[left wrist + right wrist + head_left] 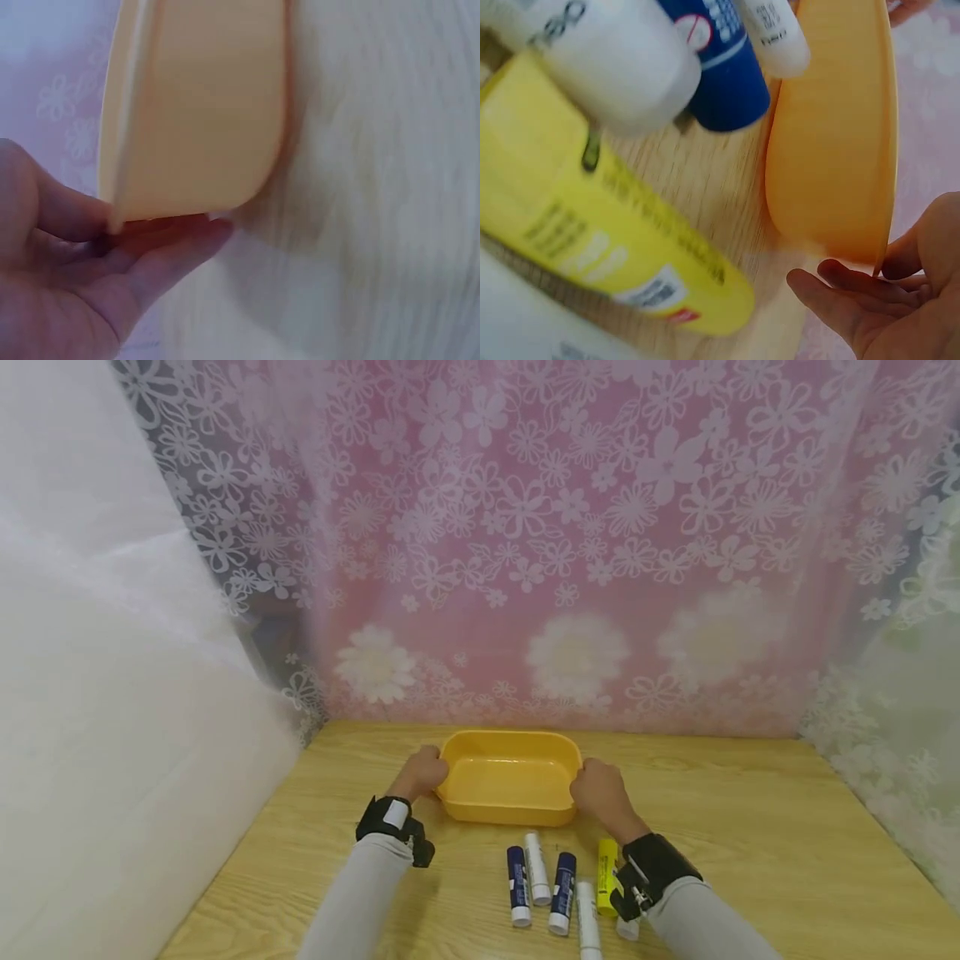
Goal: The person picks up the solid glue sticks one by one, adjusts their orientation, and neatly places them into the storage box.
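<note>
A yellow plastic basin point(510, 814) sits on the wooden table toward the back. At its left end my left hand point(426, 770) grips the rim; the left wrist view shows the thumb above the rim and the fingers point(184, 247) beneath it. My right hand point(600, 789) holds the opposite end, with thumb and fingers around the rim in the right wrist view. Nothing lies inside the basin. In front of it lie two blue glue sticks point(518, 885), several white sticks point(537, 868) and a yellow glue stick point(607, 877), the last close to my right wrist.
The wooden table point(720, 827) runs back to a pink flowered curtain point(480, 568). A white sheet point(135, 693) hangs along the left side and flowered sheeting point(900, 710) along the right. Another white stick point(628, 929) is partly hidden under the right wrist strap.
</note>
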Available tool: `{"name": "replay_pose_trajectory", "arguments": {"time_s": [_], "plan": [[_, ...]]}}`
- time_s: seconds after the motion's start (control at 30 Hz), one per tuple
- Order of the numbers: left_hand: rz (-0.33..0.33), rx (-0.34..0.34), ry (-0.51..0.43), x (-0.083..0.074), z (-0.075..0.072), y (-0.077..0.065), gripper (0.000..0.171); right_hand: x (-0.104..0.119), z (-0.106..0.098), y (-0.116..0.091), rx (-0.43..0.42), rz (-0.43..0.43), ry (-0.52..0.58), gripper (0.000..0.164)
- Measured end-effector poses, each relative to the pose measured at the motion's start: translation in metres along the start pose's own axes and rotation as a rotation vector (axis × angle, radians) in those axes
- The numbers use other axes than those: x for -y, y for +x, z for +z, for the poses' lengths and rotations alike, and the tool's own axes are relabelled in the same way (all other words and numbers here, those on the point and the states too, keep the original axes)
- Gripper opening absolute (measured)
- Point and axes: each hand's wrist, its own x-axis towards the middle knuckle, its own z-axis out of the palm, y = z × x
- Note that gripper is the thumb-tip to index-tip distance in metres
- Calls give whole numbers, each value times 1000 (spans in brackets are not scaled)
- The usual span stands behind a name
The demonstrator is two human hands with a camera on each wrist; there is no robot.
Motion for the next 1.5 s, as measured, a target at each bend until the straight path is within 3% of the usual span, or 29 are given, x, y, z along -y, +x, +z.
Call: {"name": "replay_pose_trajectory", "arguments": {"time_s": [0.17,0.43,0.6,0.87,1.2,1.5], "plan": [[69,-22,-50,0,25,2,40,-20,-11,-1,-8,62,44,23],[82,-65,-27,-8,46,2,41,-38,-24,-2,16,97,50,35],[86,-55,-59,-14,55,-1,40,-48,-29,-4,16,134,67,38],[115,-35,-160,-17,60,-5,40,-49,-38,-10,24,167,123,41],[87,41,-331,-16,61,-11,41,-51,-45,-22,69,208,207,48],[91,43,-376,-12,63,-14,40,-55,-44,-28,73,198,211,49]]}}
